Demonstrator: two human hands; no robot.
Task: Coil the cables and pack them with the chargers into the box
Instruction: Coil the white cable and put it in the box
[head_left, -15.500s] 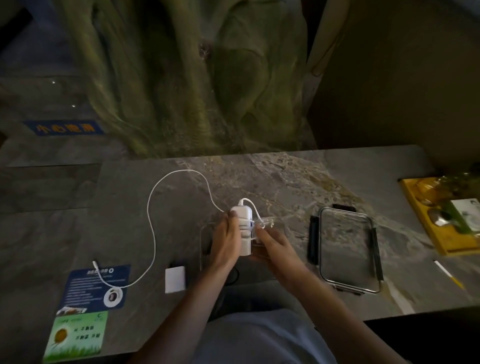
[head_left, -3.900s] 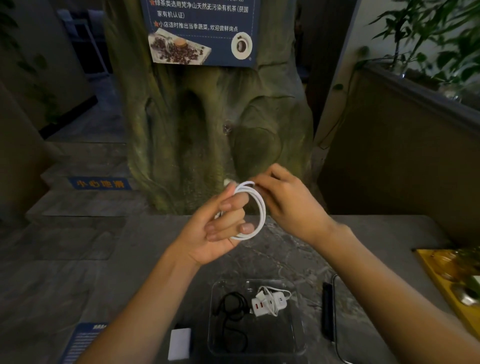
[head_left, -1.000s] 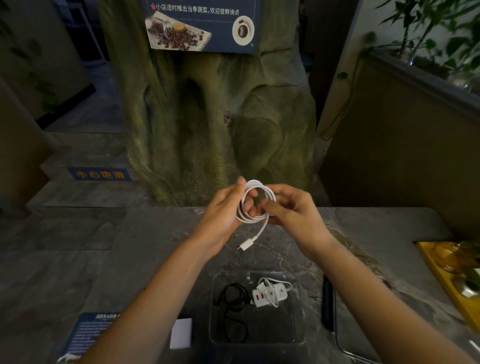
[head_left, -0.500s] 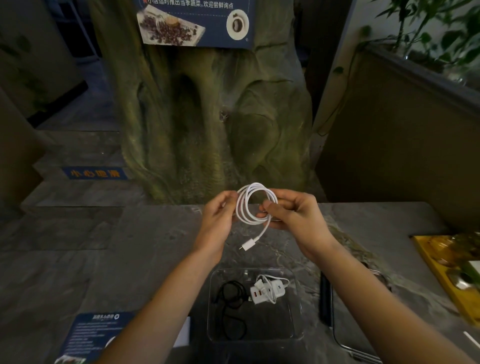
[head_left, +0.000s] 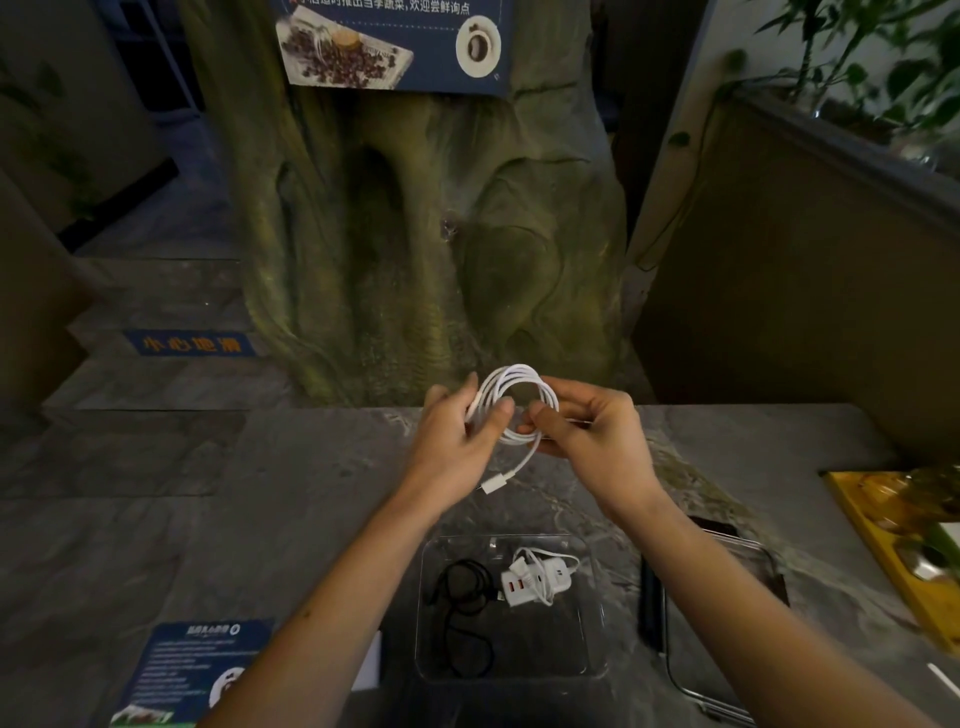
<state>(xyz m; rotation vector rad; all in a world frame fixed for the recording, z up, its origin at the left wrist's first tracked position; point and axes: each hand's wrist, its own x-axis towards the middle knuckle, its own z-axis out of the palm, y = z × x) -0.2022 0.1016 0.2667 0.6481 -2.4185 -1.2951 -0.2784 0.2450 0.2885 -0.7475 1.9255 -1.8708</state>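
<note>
Coiled white cable (head_left: 519, 370) was held upright above the bench (head_left: 311, 493), beyond the clear box (head_left: 587, 670), pinched at either side by the left hand (head_left: 452, 441) and right hand (head_left: 597, 441); its free connector end (head_left: 491, 486) was pointed down and leftward.

Stone table (head_left: 311, 493): box (head_left: 598, 623), lid (head_left: 748, 557), tray (head_left: 857, 501).

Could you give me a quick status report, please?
Left hand and right hand both hold white cable coil, plug end dangling. Box open below, charger inside. Nothing between coil and box.
</note>
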